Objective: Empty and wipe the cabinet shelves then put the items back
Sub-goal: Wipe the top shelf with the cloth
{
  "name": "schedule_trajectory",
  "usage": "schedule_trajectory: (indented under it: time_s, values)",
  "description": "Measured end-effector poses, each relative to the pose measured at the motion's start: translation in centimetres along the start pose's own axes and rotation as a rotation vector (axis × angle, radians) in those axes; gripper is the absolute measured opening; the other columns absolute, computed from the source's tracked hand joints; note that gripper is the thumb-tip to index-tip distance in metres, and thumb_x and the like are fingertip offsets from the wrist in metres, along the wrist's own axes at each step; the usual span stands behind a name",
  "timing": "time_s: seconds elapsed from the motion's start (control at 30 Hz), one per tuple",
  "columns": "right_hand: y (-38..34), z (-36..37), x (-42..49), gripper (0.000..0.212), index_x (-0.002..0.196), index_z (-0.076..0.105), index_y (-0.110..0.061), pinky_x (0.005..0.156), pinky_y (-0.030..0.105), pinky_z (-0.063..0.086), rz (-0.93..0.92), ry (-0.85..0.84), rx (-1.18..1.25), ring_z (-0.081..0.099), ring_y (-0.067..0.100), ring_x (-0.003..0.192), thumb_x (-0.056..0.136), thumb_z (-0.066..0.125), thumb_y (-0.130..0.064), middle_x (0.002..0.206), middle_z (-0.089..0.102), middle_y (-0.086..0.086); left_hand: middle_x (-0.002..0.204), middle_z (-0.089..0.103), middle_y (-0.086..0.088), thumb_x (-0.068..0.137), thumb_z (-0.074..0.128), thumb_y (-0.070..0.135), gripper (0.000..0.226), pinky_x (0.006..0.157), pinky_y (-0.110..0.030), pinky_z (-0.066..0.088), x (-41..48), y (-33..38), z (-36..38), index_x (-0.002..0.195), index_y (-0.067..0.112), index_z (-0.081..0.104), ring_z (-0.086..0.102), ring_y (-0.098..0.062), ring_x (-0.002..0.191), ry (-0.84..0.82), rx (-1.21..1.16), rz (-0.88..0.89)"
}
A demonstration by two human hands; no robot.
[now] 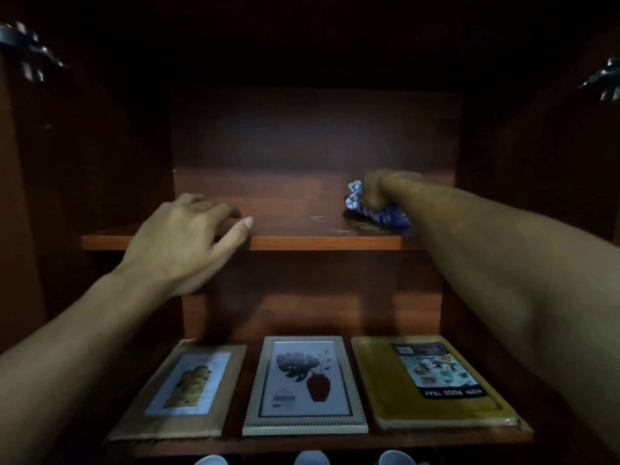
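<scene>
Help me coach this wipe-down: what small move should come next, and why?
Probably sweep the cloth leftward along the upper shelf: the right hand grips it near the shelf's right end, and pale marks lie just left of it. The left hand rests on the front edge.

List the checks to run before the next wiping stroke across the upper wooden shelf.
1. Blue-and-white patterned cloth held in the right hand: ok.
2. Cloth touching the reddish-brown wooden upper shelf: ok, on its right part.
3. Path to the left free of items: ok; only the left hand rests on the front edge.
4. Surface clean: not ok; pale marks show near the front edge beside the cloth.
5. Back corners dust-free: cannot tell, too dark.
6. Lower shelf emptied: not ok; a brown picture frame, a silver picture frame and a yellow food tray lie on it.
</scene>
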State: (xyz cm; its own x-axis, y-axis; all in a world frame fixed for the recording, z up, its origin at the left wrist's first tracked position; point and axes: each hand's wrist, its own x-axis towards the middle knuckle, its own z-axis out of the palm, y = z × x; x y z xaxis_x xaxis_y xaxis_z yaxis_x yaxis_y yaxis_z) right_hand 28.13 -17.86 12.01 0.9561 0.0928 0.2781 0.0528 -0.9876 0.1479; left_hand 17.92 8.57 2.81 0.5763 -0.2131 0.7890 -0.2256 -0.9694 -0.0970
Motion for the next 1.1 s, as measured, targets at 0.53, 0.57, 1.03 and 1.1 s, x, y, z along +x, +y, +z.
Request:
schedule_trajectory:
  time_s: [0.53,0.57,1.03,1.1]
  values:
    - [-8.1,-3.7,-0.7,0.016,0.095,0.062,-0.001,0.054,0.024,0.048,-0.473,-0.071,1.179,0.061,0.019,0.057,0.091,0.047,0.000,0.076,0.063,0.015,0.083,0.062,-0.003,0.090,0.018,0.066,0.061,0.076,-0.037,0.044,-1.9,-3.0,-1.0,0.080,0.022,0.059,0.057,-0.027,0.099,-0.031,-0.019,-0.147]
    - [-7.8,-3.9,0.0,0.017,0.098,0.063,-0.001,0.058,0.027,0.048,-0.441,0.011,1.129,0.062,0.023,0.063,0.091,0.048,-0.002,0.080,0.064,0.016,0.085,0.063,-0.003,0.090,0.018,0.066,0.062,0.076,-0.037,0.043,-2.1,-3.2,-1.2,0.082,0.023,0.061,0.057,-0.026,0.100,-0.031,-0.014,-0.148]
    - [-14.4,-1.2,2.2,0.034,0.120,0.062,-0.001,0.075,0.026,0.043,-0.463,0.097,0.265,0.061,0.028,0.100,0.099,0.045,-0.022,0.120,0.064,0.017,0.092,0.068,-0.003,0.090,0.016,0.066,0.070,0.084,-0.043,0.047,-3.2,-3.8,-2.1,0.093,0.019,0.067,0.060,-0.027,0.098,-0.042,0.064,-0.165]
    - [-15.8,-2.3,1.3,0.025,0.109,0.064,0.001,0.058,0.024,0.042,-0.570,-0.050,0.608,0.059,0.019,0.072,0.096,0.049,-0.015,0.094,0.067,0.011,0.094,0.069,-0.002,0.090,0.016,0.066,0.070,0.084,-0.042,0.047,-3.4,-3.8,-2.1,0.096,0.020,0.068,0.060,-0.027,0.098,-0.031,0.049,-0.157]
